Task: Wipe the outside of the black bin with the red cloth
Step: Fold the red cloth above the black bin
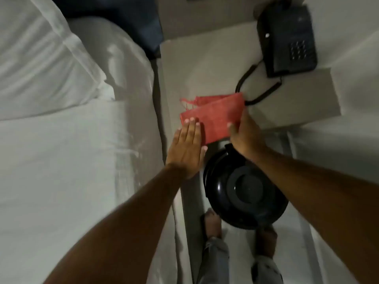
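Limp, light cloth (pixel 213 117) at frame centre is pinned flat by spread left hand (pixel 187 146), right edge pinched in right hand (pixel 244 138) grip; bin (pixel 244 191) untouched below.

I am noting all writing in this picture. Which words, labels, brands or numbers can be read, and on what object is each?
No text can be read.
Phone: the keypad shows as pale dots, too blurred to read any digit.
Red cloth, black bin: no writing shows.

dim room: white bed (pixel 61 150) beside grey nightstand (pixel 205 64).
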`<state>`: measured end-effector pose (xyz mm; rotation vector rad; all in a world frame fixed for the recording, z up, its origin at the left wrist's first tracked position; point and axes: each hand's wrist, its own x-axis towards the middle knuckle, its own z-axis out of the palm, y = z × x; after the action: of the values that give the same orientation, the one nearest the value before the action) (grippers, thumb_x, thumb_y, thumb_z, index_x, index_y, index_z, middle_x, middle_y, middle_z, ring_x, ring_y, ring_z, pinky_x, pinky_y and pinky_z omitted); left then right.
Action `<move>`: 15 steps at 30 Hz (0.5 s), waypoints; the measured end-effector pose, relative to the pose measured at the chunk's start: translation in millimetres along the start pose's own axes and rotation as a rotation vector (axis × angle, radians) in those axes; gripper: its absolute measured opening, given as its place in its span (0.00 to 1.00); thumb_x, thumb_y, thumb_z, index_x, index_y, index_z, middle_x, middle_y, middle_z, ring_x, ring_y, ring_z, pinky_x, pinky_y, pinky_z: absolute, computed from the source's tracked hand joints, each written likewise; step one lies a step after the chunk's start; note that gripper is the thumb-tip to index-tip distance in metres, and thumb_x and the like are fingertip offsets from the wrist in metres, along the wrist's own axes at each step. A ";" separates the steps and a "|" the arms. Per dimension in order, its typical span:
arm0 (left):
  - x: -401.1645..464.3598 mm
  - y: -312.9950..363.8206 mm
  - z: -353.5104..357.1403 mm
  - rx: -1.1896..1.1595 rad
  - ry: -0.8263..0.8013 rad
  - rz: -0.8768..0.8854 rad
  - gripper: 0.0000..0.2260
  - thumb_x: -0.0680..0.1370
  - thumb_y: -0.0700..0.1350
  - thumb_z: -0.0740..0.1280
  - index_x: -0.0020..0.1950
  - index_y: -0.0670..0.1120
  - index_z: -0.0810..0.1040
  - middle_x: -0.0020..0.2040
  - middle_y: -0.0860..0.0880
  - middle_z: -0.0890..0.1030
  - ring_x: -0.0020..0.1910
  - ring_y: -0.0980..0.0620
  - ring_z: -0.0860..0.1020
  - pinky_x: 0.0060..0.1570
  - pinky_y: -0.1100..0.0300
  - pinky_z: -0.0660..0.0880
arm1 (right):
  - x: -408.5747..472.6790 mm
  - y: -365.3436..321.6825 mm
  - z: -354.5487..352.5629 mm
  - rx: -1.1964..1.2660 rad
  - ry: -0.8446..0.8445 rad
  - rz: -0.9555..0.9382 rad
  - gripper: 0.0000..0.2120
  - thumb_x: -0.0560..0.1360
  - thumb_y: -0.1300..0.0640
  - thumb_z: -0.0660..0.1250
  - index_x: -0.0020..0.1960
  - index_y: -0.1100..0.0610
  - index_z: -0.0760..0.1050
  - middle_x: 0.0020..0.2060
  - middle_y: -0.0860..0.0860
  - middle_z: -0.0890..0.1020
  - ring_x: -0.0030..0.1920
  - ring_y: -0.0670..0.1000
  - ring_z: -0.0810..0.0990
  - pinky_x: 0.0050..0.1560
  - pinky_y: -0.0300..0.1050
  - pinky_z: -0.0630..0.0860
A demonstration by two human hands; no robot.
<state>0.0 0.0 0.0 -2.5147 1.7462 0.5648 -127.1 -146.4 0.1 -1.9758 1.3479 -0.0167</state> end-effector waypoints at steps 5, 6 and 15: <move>20.8 -16.2 11.8 -0.166 -0.123 -0.011 0.41 0.78 0.59 0.64 0.81 0.42 0.47 0.82 0.40 0.52 0.80 0.41 0.52 0.75 0.51 0.44 | 34.0 -4.9 10.3 0.367 0.146 0.425 0.34 0.71 0.51 0.76 0.71 0.63 0.68 0.66 0.62 0.78 0.63 0.62 0.79 0.64 0.57 0.77; 19.8 -16.4 12.0 -0.180 -0.111 -0.011 0.42 0.76 0.58 0.67 0.80 0.42 0.48 0.81 0.40 0.54 0.80 0.41 0.54 0.75 0.51 0.46 | 34.6 -4.6 11.4 0.440 0.107 0.467 0.31 0.71 0.53 0.77 0.68 0.64 0.72 0.63 0.61 0.80 0.59 0.60 0.82 0.60 0.55 0.80; -17.6 10.8 -3.3 -0.372 0.129 -0.006 0.58 0.67 0.59 0.77 0.80 0.38 0.42 0.81 0.36 0.52 0.80 0.37 0.53 0.77 0.42 0.55 | -54.4 -27.5 -9.9 0.923 -0.202 0.119 0.18 0.81 0.52 0.64 0.69 0.57 0.72 0.61 0.57 0.81 0.60 0.56 0.82 0.61 0.54 0.80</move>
<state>-14.3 11.1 10.5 -2.8581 1.8214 0.8121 -133.5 -102.8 43.4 -1.0862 1.0433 -0.3161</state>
